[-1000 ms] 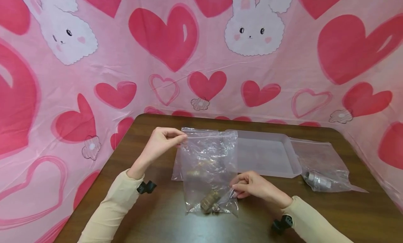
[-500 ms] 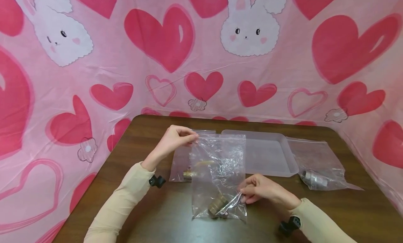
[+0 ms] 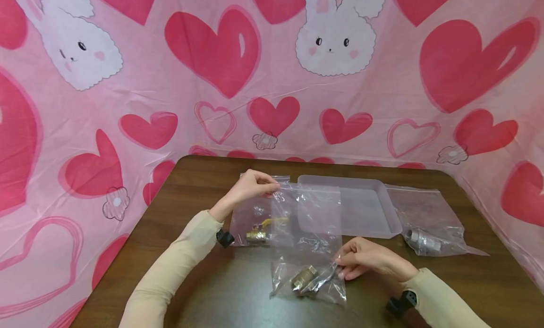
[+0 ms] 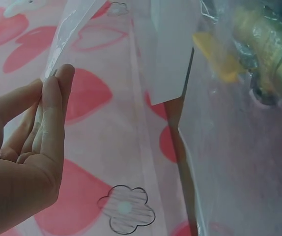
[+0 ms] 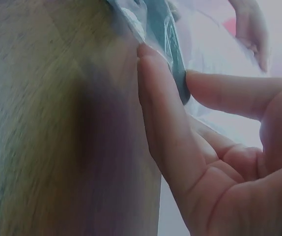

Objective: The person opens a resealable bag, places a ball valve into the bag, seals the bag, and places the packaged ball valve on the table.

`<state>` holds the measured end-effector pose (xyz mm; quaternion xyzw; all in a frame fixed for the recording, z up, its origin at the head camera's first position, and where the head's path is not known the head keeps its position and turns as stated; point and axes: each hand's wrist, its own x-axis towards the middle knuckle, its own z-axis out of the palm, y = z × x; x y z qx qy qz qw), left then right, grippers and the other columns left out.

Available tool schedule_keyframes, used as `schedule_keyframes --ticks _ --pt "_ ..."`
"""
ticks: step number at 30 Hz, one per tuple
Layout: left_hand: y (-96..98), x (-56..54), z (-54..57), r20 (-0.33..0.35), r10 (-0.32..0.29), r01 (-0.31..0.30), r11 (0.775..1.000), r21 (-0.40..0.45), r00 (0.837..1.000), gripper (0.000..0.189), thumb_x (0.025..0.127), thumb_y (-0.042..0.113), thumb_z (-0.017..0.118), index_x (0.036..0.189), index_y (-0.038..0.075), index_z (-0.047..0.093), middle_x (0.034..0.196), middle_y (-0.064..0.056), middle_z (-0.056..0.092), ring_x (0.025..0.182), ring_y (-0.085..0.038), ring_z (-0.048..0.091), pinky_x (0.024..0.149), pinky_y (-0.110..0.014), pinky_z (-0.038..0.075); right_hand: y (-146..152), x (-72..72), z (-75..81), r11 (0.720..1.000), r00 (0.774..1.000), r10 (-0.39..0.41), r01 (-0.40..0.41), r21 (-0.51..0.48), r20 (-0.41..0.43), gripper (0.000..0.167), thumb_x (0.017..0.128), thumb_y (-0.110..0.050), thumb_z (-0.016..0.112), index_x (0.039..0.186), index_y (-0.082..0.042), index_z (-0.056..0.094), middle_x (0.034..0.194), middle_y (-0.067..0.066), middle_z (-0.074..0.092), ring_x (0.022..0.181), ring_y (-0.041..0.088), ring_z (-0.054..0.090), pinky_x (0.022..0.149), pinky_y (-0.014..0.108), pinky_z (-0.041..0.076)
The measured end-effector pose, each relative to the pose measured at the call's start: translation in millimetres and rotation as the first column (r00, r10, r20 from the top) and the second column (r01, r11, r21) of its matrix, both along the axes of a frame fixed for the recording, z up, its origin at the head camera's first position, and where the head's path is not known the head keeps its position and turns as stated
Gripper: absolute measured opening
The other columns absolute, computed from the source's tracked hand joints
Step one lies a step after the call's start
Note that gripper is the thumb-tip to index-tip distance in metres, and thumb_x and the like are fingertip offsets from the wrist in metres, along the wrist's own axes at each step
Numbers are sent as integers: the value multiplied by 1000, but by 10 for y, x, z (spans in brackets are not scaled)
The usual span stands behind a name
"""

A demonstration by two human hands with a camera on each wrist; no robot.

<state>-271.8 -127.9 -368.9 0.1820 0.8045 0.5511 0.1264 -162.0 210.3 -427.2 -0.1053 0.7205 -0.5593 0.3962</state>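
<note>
A clear zip bag [image 3: 312, 219] hangs upright between my two hands. My left hand [image 3: 250, 187] pinches its top left corner, thumb against fingers, as the left wrist view also shows. Low in the bag lies a brass valve [image 3: 304, 278] with a silvery lever. Through the plastic, my right hand [image 3: 369, 258] pinches the end of that lever; in the right wrist view it looks like a flat, dark grey-green strip [image 5: 178, 73] between thumb and fingers. Behind the bag lies a second zip bag [image 3: 242, 224] holding a brass ball valve [image 3: 256, 236] with a yellow handle.
A shallow translucent tray [image 3: 393, 219] stands at the back of the brown table [image 3: 204, 290]. Right of it lies a third zip bag [image 3: 437, 210] with a grey metal fitting [image 3: 425, 241] inside. A pink cloth with hearts [image 3: 276, 115] hangs behind the table.
Both hands have carried the held bag to the right, and the yellow-handled valve behind shows more clearly. Their pinching holds look the same.
</note>
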Motion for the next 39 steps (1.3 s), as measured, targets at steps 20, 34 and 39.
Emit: schedule_keyframes --ticks 20,34,39 --pt "213 -163 -179 77 -46 51 996 -71 996 21 92 15 70 103 -2 75 101 -23 74 88 -35 74 88 -51 58 185 -35 -53 999 995 39 -36 -41 96 26 95 -14 63 108 9 65 75 -3 73 71 5 71 68 20 59" --pt "349 -200 -247 32 -51 55 988 -144 998 19 90 19 73 98 2 77 86 -12 76 67 -9 68 75 -35 61 282 -14 -49 998 998 61 -61 -23 7 20 91 -5 64 99 13 64 84 6 77 73 7 72 66 22 59" --pt "402 -242 -256 2 -61 60 978 -198 998 17 91 19 72 96 4 78 80 -8 76 76 -26 72 74 -36 61 275 29 -63 998 998 37 -35 42 -60 24 87 -1 66 100 18 61 73 2 73 66 5 69 61 20 58"
